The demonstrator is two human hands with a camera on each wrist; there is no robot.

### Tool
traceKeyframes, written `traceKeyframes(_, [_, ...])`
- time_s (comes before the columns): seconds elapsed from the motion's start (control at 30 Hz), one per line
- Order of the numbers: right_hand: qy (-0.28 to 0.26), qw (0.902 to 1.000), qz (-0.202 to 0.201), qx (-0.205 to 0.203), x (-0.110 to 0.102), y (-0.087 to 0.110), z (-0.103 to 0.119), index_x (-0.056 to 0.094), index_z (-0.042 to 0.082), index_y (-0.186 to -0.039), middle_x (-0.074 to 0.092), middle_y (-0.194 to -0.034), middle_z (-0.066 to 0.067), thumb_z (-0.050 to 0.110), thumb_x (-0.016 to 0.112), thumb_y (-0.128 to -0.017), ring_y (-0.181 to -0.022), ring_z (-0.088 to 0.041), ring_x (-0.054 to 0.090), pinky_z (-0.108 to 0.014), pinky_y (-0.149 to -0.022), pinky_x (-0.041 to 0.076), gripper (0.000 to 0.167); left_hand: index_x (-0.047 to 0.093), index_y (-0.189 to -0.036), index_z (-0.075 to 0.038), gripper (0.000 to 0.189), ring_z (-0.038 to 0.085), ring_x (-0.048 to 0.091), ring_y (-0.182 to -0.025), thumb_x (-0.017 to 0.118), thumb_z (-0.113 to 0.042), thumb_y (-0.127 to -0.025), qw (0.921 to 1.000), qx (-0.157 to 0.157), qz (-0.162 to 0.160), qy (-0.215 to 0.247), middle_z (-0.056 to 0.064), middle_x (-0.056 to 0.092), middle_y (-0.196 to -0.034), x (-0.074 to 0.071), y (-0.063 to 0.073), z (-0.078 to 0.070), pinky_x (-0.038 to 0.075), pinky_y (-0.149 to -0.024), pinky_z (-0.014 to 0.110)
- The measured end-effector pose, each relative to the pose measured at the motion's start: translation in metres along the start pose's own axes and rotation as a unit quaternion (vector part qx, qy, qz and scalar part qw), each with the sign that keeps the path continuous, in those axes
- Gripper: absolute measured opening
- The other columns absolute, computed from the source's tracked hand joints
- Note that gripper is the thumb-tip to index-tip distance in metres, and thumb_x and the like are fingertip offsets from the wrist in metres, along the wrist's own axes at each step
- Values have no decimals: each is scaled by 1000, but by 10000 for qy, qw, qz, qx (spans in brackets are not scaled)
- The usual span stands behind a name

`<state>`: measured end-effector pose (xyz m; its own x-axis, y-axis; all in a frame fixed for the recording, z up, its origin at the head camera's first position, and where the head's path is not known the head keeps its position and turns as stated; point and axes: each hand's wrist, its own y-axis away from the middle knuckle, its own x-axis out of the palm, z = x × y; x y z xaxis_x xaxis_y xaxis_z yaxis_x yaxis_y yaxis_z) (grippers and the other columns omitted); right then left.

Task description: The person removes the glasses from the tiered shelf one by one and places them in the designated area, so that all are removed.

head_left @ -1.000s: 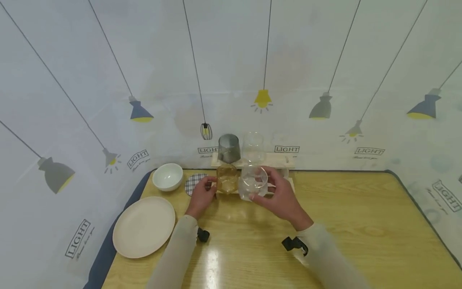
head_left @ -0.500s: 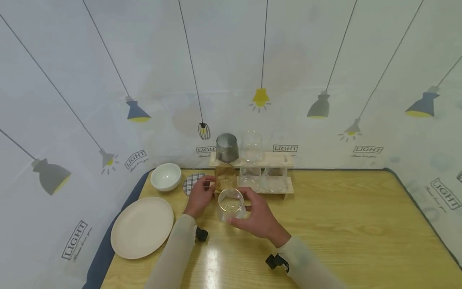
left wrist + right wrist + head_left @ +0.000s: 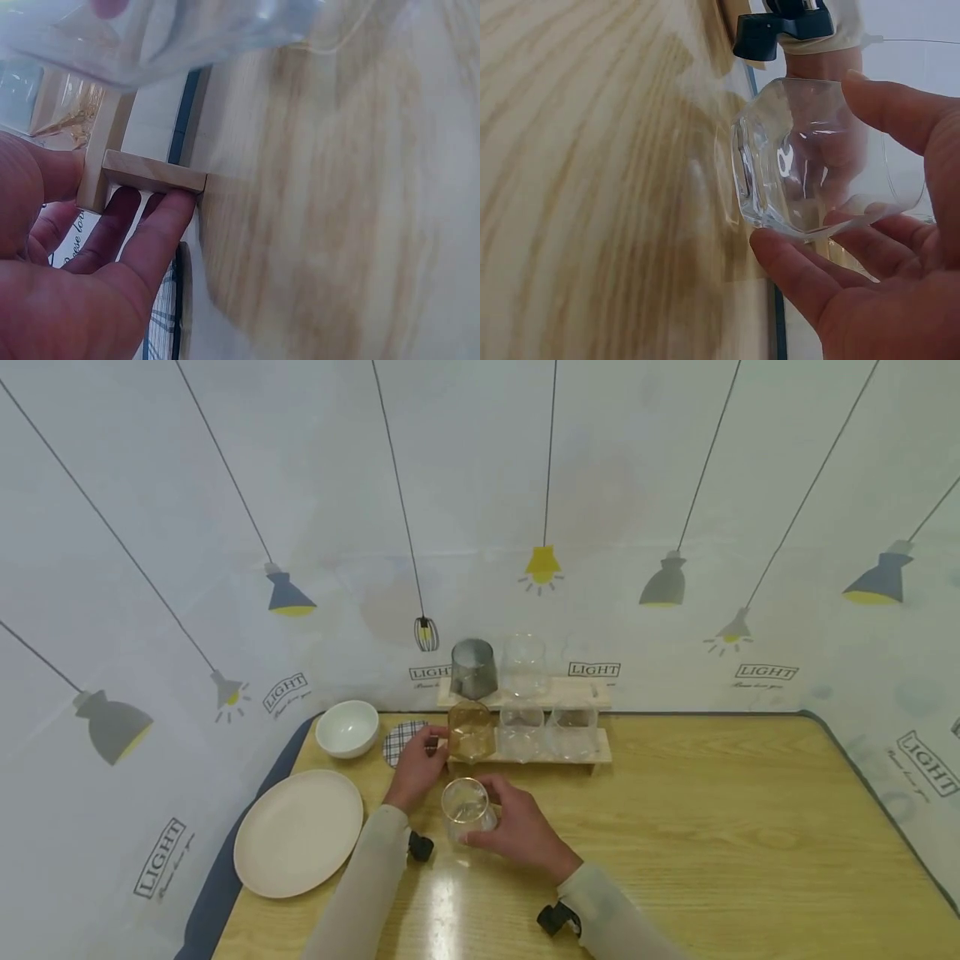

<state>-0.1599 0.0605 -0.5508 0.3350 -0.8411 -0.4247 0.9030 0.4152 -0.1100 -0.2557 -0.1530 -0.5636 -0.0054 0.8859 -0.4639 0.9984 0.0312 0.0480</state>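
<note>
My right hand [image 3: 521, 831] holds a clear glass cup [image 3: 467, 806] with a gold rim, upright, in front of the wooden rack [image 3: 551, 758]. In the right wrist view the thumb and fingers wrap the faceted cup [image 3: 817, 157] from opposite sides, its base close over the table. My left hand [image 3: 416, 768] grips the rack's left end; in the left wrist view its thumb lies at the shelf board and its fingers curl behind the rack's leg [image 3: 154, 172]. Beside that hand, an amber glass [image 3: 471, 732] stands on the lower tier with two clear glasses [image 3: 521, 731].
On the upper tier stand a grey glass [image 3: 474, 668] and a clear one [image 3: 524, 666]. A white bowl [image 3: 347, 729], a checked round coaster [image 3: 401, 739] and a large pale plate [image 3: 298, 833] lie to the left. A printed wall covering [image 3: 480, 510] rises behind the table.
My right hand has brought the clear glass cup from in front of the lower tier leftward, toward me and down near the table. The left hand has stayed at the rack's end.
</note>
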Motion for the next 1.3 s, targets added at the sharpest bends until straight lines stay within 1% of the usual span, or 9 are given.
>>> traceKeyframes(0.07, [53, 10000, 8, -41, 2, 0, -1, 56, 8, -142, 69, -138, -12, 29, 96, -77, -130, -36, 65, -58, -108, 53, 79, 67, -128, -12, 26, 29, 67, -114, 65, -11, -102, 10000, 9, -12, 29, 16, 69, -125, 0, 1, 0, 61, -83, 36])
traceKeyframes(0.3, [18, 10000, 26, -69, 6, 1, -8, 54, 9, -142, 68, -140, -12, 23, 98, -75, -132, -34, 65, -54, -110, 52, 81, 68, -126, -12, 26, 29, 68, -112, 67, -9, -100, 9999, 47, -22, 94, 16, 69, -124, 1, 0, 2, 61, -81, 34])
traceKeyframes(0.5, [114, 9999, 79, -48, 1, 3, -11, 54, 12, -145, 67, -142, -9, 31, 97, -76, -133, -29, 64, -49, -107, 56, 83, 68, -127, -12, 25, 28, 67, -112, 67, -11, -101, 9999, 12, -54, 106, 15, 69, -125, 5, 1, -2, 61, -82, 35])
traceKeyframes(0.6, [182, 9997, 107, -93, -2, 2, -9, 54, 14, -147, 66, -144, -9, 34, 97, -76, -134, -29, 63, -52, -110, 53, 85, 68, -126, -12, 26, 28, 68, -111, 67, -12, -101, 10000, 11, -95, 29, 15, 70, -123, 3, 1, -3, 61, -82, 35])
traceKeyframes(0.73, [59, 9997, 220, -21, -11, 5, -1, 53, 16, -152, 61, -150, -8, 37, 94, -80, -136, -30, 60, -50, -108, 55, 86, 68, -126, -14, 26, 29, 69, -111, 67, -13, -101, 9999, -53, -63, -65, 15, 70, -124, 2, 0, 0, 62, -81, 35])
traceKeyframes(0.9, [-65, 9997, 248, -10, -29, 9, 11, 53, 18, -152, 56, -154, -11, 36, 87, -89, -141, -33, 56, -48, -105, 58, 73, 67, -127, -15, 26, 30, 68, -113, 68, -15, -101, 9998, -192, -6, -16, 15, 69, -125, -1, -1, 2, 62, -82, 35])
traceKeyframes(1.03, [63, 9995, 163, -261, -43, 9, 17, 57, 19, -147, 62, -147, -10, 30, 83, -94, -134, -34, 61, -48, -102, 59, 60, 67, -128, -15, 26, 29, 67, -112, 67, -15, -102, 9997, -224, 6, 13, 14, 69, -125, -2, -2, 4, 62, -80, 34])
traceKeyframes(1.13, [211, 9989, 52, -416, -53, 9, 20, 59, 18, -144, 66, -141, -8, 30, 81, -95, -127, -32, 66, -48, -97, 61, 55, 67, -127, -13, 25, 27, 68, -107, 67, -13, -102, 9999, -126, -33, 3, 15, 69, -121, -1, -2, 4, 61, -78, 32])
traceKeyframes(1.3, [148, 9970, -192, -733, -70, 2, 29, 63, 15, -137, 70, -132, -10, 25, 81, -95, -119, -33, 70, -54, -93, 62, 47, 68, -125, -11, 25, 24, 69, -97, 68, -10, -100, 9999, 32, -119, 118, 16, 71, -114, 1, 0, 3, 59, -75, 30])
